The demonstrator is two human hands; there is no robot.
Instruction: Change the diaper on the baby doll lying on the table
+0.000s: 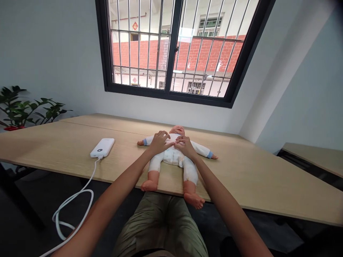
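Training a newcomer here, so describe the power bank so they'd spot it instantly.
Below the barred window stands a light wood table. On it, left of the baby doll, lies a white power bank, the only thing trailing a white cable.

White baby-doll bodysuit [173,157], blue cuffs [209,154]

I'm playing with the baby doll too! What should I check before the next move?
1. Doll lying on its back on the table: ok.
2. Left hand and right hand both on its chest: ok.
3. Feet on the table: not ok, they stick out past the edge.
4. Power bank away from the doll: ok.
5. Cable clear of your left arm: cannot tell.
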